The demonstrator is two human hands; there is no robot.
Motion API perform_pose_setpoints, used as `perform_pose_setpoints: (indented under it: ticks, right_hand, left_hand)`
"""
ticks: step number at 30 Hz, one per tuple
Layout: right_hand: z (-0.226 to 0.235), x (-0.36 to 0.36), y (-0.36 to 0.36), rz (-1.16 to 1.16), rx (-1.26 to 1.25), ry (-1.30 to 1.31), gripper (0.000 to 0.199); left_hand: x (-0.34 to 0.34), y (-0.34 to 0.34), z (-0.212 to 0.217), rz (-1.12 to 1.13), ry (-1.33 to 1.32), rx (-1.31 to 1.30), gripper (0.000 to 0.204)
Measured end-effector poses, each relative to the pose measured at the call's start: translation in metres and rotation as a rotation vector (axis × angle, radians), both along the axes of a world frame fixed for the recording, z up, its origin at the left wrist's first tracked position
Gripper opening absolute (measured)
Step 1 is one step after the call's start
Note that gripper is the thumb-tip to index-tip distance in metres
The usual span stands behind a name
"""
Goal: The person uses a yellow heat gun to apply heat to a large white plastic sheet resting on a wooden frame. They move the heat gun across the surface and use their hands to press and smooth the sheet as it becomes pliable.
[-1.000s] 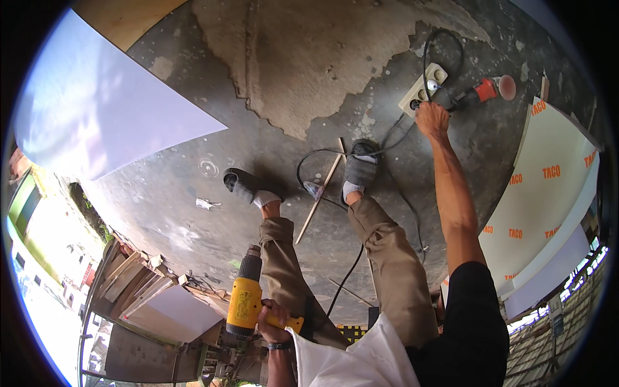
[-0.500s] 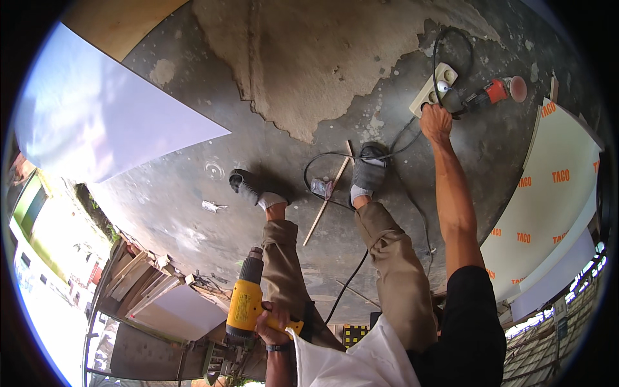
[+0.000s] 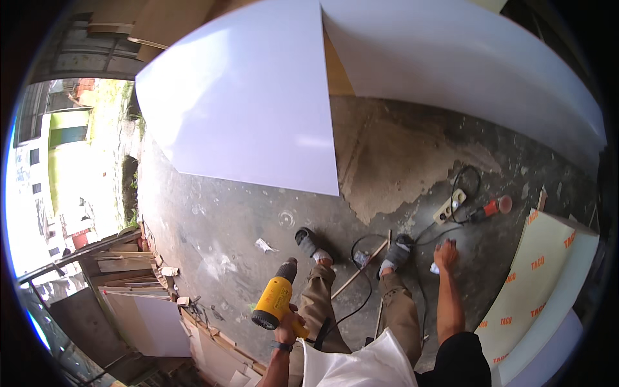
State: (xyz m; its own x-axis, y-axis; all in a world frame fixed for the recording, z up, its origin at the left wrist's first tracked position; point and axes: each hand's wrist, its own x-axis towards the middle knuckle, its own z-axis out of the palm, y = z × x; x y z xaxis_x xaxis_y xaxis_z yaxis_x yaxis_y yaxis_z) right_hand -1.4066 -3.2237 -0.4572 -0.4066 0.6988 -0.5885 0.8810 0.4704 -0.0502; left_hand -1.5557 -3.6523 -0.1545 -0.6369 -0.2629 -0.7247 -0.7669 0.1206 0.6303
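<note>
Grey concrete floor [image 3: 213,206], worn to a rough brown patch [image 3: 400,168], spreads beneath large glossy white sheets [image 3: 251,122] and, at the right, a curved cream sheet [image 3: 538,274] with orange lettering. The person's left hand [image 3: 287,327] has its grip wrapped around the handle of a yellow-and-black heat gun [image 3: 273,300], held up near the left leg with its nozzle pointing forward, away from the body. The right hand [image 3: 445,256] is low over the floor, apart from the beige power strip [image 3: 449,206]; its fingers look curled, but I cannot tell whether they pinch the small white object [image 3: 435,268] just beside them. A red-and-black power tool [image 3: 491,208] with a round disc lies near the strip, and black cable [image 3: 369,293] runs between the shoes, close to a thin wooden strip [image 3: 348,284].

As for progress, I judge the heat gun to be ready in hand, while the nozzle touches no sheet, so its use seems either unstarted or paused. Something dark appears seated in the power strip; whether the gun has power is not shown.
</note>
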Motion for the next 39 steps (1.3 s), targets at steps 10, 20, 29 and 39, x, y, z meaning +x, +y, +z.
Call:
perform_pose_setpoints:
  ticks: [10, 20, 29, 39]
  right_hand:
    - [0.295, -0.029, -0.125, -0.052, -0.185, 0.066, 0.022]
    - [0.601, -0.351, -0.333, 0.513, -0.476, 1.289, 0.047]
    - [0.653, -0.426, -0.367, 0.136, -0.894, 1.173, 0.040]
    - [0.597, -0.465, -0.393, 0.349, -0.487, 1.117, 0.054]
  left_hand:
    - [-0.161, -0.024, 0.150, -0.189, 0.304, 0.314, 0.016]
    - [-0.275, -0.024, 0.226, -0.255, 0.769, 0.683, 0.028]
    - [-0.292, -0.059, 0.303, -0.436, 0.838, 0.689, 0.073]
    - [-0.366, -0.116, 0.288, -0.805, 0.892, 0.509, 0.087]
